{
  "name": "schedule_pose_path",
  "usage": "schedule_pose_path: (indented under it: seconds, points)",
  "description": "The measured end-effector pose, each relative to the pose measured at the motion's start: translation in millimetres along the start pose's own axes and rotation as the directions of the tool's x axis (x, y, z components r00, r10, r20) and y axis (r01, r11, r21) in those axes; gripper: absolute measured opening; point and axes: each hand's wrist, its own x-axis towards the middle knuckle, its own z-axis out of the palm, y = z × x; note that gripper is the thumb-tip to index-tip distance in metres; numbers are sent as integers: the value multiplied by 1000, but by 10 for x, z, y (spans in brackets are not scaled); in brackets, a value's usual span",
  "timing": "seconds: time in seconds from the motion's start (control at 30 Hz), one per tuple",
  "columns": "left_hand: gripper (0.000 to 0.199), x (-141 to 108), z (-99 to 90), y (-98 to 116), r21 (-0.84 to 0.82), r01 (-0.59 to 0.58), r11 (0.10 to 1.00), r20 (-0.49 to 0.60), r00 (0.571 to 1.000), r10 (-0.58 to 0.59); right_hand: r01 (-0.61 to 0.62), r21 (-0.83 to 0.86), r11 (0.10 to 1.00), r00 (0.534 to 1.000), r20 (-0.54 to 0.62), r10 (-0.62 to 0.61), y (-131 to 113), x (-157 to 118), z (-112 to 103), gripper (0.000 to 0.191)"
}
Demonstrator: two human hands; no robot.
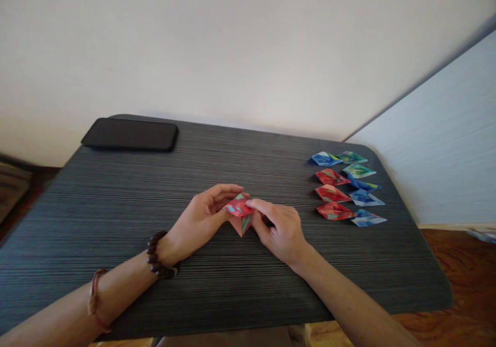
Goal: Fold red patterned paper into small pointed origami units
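A small folded piece of red patterned origami paper is between my two hands, low over the middle of the table. My left hand grips its left side, thumb in front and fingers curled behind. From the right, my right hand pinches the paper's right edge, with the index finger lying on its top. A pointed flap of the paper hangs down toward me, pinkish on one part and green-patterned on another. Parts of the fingers behind the paper are hidden.
Several folded paper pieces, red, blue and green, lie in two columns at the table's right. A black phone-like slab rests at the back left. The dark table backs onto a pale wall.
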Motion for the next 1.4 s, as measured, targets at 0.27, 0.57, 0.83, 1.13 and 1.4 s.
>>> schedule_pose_path:
  seconds: [0.27,0.57,0.83,1.13,1.4]
  points:
    - [26,-7,-4,60,-454,191,870,46,981,-191,14,147,989,994,105,-30,57,48,-91,33]
    - [23,-3,-37,33,-473,178,863,80,984,-159,47,61,997,992,115,-54,86,58,-110,35]
    - [34,-19,-30,11,-437,171,883,68,985,-157,31,51,998,992,121,-37,81,67,-116,33]
    - [43,-15,-46,-38,-392,156,907,75,988,-138,3,122,993,993,113,-17,38,85,-141,29]
    - [46,-25,-14,-9,-264,167,950,44,986,-161,-321,254,913,945,144,292,-18,118,-86,19]
